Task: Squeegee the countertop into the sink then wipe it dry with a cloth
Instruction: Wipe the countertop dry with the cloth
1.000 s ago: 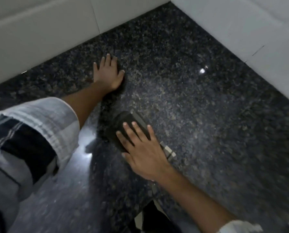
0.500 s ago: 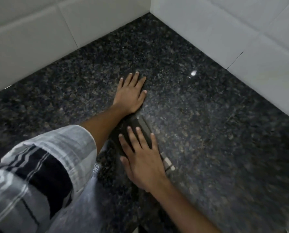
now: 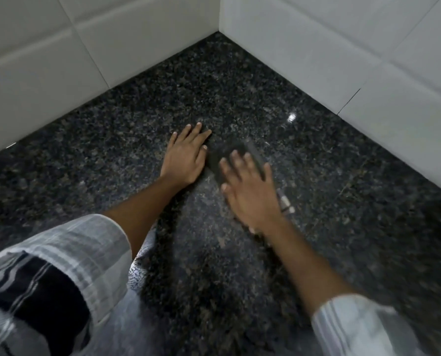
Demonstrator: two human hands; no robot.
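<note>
Nearest the camera, the grey-and-black striped sleeve [image 3: 47, 273] covers the left arm. The dark speckled granite desk [image 3: 342, 201] carries both hands. The right hand [image 3: 250, 191] presses flat, fingers extended, on the dark folded cloth [image 3: 229, 152]; the cloth has travelled from mid-desk toward the corner. The left hand [image 3: 186, 155] rests released, palm down, just beside the cloth. Beyond, the white tiled walls [image 3: 317, 52] meet. Judgement: the drying stage is under way, now reaching the corner. No sink is visible.
</note>
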